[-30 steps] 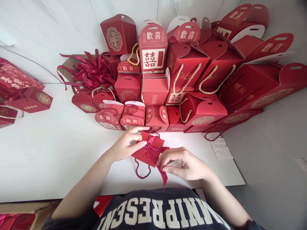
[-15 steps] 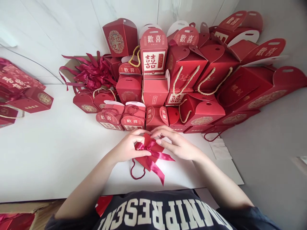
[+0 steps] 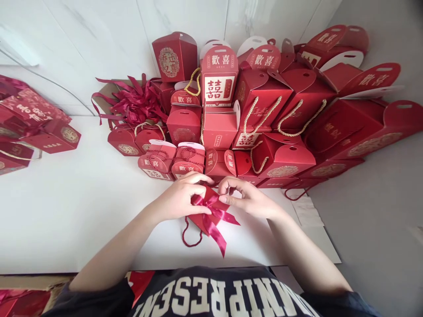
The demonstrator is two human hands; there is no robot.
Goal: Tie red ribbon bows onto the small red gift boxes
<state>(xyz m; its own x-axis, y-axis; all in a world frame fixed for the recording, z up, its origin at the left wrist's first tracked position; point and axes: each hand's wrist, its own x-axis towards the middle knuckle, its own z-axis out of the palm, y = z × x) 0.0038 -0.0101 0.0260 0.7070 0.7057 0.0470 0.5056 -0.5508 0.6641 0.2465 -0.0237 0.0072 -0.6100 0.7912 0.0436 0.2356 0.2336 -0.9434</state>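
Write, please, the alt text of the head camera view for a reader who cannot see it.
The left hand holds a small red box with a shiny magenta ribbon bow over a white table; the right hand is close to the bow. Behind stand many stacked red gift boxes, some with rope handles, beside a heap of loose magenta ribbons.

- Stacked boxes (image 3: 220,127) line the table's (image 3: 82,198) back, wall (image 3: 99,39) behind!
- Ribbons (image 3: 137,103) heaped just left of them!
- Another box group (image 3: 54,136), far left!
- Carton (image 3: 20,280) below, front left!

Left grip (image 3: 187,196) clasps; right grip (image 3: 222,196) curls, perhaps pinching.
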